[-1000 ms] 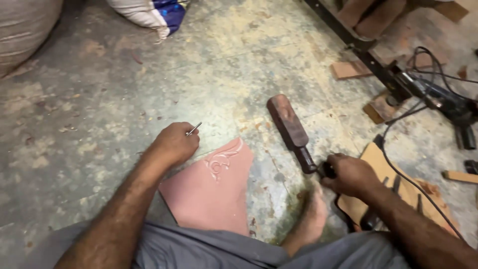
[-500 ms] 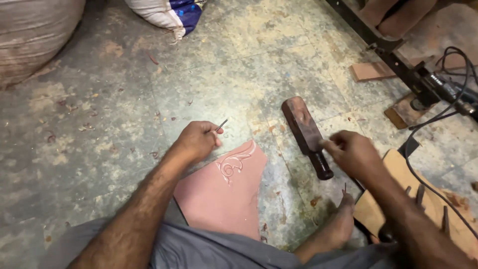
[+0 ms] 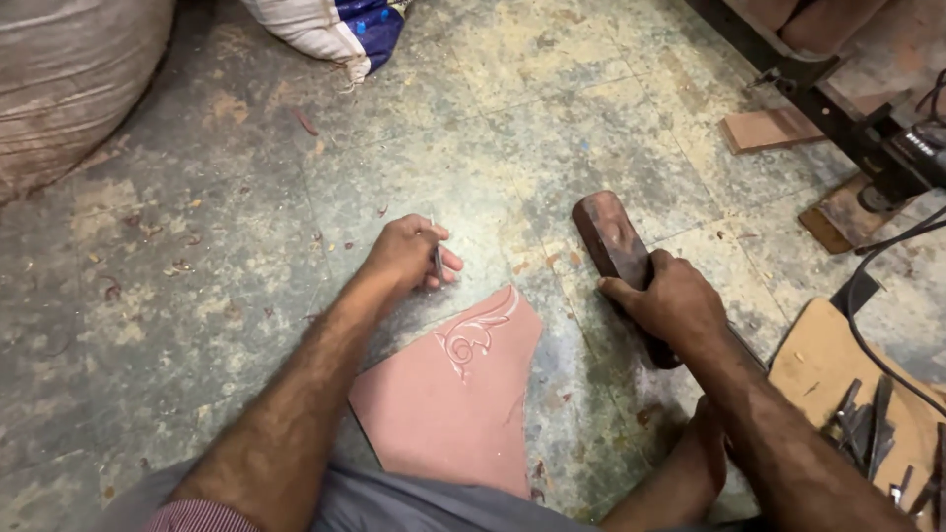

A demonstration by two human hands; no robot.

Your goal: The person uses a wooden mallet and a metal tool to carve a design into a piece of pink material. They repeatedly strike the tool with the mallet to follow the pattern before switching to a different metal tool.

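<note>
While the head camera looks straight down, the left hand sits out in front on the floor, forearm stretched forward from the lower edge, fingers curled shut around a small thin metal tool whose tip pokes out between thumb and forefinger. That grip is closed on the tool, knuckles up, just above the upper corner of the pink stone slab.

And the slab itself: flat on the floor, roughly triangular, smooth and dusty pink, with a pale scroll carving cut into its top corner, curling lines near the edge. Its lower edge runs under the grey cloth at the person's lap.

Over to the right hand: it is clamped down on a wooden mallet, fingers wrapped over the lower part of the block, grip closed on it. The mallet is dark reddish-brown, worn and rounded at its far end, lying at a slant on the floor just right of the slab and apart from it. The right forearm comes in from the bottom right corner.

A bare foot rests below the mallet. At the right edge, a wooden board carries a cluster of chisels.
</note>
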